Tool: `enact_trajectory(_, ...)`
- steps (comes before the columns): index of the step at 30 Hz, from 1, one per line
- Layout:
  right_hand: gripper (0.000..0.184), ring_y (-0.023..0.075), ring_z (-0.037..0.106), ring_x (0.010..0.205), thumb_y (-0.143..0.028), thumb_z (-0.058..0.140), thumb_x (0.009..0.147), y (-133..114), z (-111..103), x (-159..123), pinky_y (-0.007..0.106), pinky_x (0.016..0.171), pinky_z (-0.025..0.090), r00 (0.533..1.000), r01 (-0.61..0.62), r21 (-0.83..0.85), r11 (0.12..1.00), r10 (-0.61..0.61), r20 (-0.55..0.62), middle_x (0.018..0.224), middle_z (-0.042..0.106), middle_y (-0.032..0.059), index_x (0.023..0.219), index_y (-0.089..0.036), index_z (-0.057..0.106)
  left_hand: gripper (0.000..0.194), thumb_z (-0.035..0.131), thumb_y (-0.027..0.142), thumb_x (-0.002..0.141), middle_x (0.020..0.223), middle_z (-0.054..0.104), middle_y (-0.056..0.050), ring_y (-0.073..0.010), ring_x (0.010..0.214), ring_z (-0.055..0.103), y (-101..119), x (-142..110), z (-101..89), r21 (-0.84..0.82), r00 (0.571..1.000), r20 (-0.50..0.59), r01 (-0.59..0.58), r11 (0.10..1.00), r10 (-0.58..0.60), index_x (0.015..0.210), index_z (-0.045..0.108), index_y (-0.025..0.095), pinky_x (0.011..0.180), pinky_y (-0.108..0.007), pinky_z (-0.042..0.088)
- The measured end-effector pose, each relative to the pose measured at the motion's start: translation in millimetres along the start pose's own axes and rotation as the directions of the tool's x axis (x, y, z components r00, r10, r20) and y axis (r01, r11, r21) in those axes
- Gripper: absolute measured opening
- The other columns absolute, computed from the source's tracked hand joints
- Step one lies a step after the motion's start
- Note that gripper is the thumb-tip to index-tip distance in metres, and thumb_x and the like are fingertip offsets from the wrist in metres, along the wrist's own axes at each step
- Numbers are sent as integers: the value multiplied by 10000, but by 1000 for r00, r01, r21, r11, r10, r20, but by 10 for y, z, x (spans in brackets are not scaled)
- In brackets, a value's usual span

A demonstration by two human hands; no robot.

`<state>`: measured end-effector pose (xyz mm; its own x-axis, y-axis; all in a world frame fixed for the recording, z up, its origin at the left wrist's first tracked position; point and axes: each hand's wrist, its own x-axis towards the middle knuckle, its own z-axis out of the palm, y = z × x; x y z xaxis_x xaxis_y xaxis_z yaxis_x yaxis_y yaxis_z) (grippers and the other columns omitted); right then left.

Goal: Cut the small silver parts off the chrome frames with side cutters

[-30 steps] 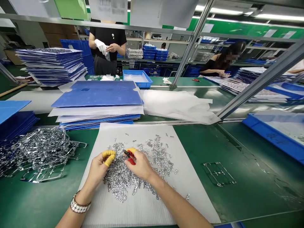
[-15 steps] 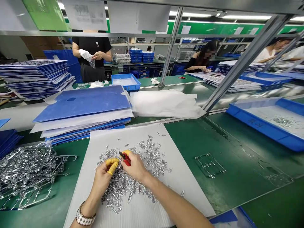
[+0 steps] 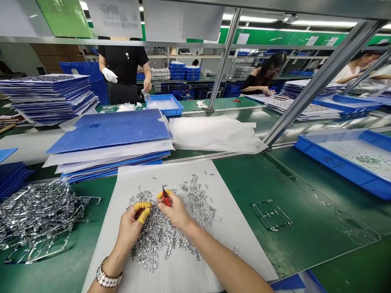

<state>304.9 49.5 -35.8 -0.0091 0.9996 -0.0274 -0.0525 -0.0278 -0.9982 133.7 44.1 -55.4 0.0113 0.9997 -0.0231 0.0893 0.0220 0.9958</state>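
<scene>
A long green workbench (image 3: 320, 211) fills the lower part of the view, and a white corrugated plastic sheet (image 3: 229, 211) lies on it directly in front of the person. Beyond the sheet stands a stack of blue folders interleaved with white sheets (image 3: 106, 138), with a crumpled white film (image 3: 214, 134) just to its right. Left of the sheet is a tangled pile of shiny metal sprue frames (image 3: 36, 215). Right of the sheet lies a single clear frame (image 3: 270, 214), and further right sits a blue tray (image 3: 332, 162) with small parts in it. Well beyond the sheet, across the bench, a co-worker in a black shirt (image 3: 124, 67) wears a white glove.

On the sheet is a loose heap of small silver metal pieces (image 3: 159, 240), and both of the person's hands rest over it. The right hand (image 3: 175, 211) is closed around small red-handled cutters (image 3: 166, 199), their tips pointing up and away from the person. The left hand (image 3: 131, 228) is curled just beside it, with yellow finger cots (image 3: 142, 206) on its thumb and forefinger. Whether it pinches a piece is too small to tell. A metal-and-white bracelet watch (image 3: 109, 278) circles the left wrist.
</scene>
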Motion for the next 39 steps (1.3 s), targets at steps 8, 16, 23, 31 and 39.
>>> enact_trajectory(8,235,147,559,762,-180,661,648,-60,132,-110,286,744,453,995,-98,273,957,90,40,814,595,-10,877,-190,610,239,672,340,781,939,731,-70,-243,940,652,1,-40,50,84,997,7,-75,994,75,964,724,196,878,-371,492)
enact_trajectory(16,297,99,489,586,-223,708,610,-1,242,-104,257,610,428,984,-176,389,904,178,30,784,582,-23,884,-187,601,343,701,368,745,990,723,-74,-232,943,649,66,-49,125,-49,996,-61,-61,997,58,1047,708,205,886,-376,494)
enact_trajectory(23,285,122,516,634,-232,690,622,-8,266,-101,274,648,457,988,-141,352,925,153,-6,789,575,-16,894,-200,613,396,821,375,599,875,721,-63,-196,828,665,72,-15,110,-294,988,-110,67,953,-104,902,688,157,780,-321,525)
enact_trajectory(31,259,158,565,774,-226,659,649,-6,240,-91,291,740,470,993,-100,287,953,112,-26,829,589,5,904,-200,616,328,820,358,592,847,701,-38,-175,797,640,108,-29,87,-199,992,-118,11,980,-35,836,703,172,772,-303,517)
enact_trajectory(39,261,174,579,831,-231,665,673,-22,225,-105,322,803,482,995,-90,254,963,96,-11,864,598,12,928,-205,617,344,804,379,616,885,715,-53,-201,833,653,74,-44,57,-190,993,-112,24,981,-46,881,709,180,797,-342,525)
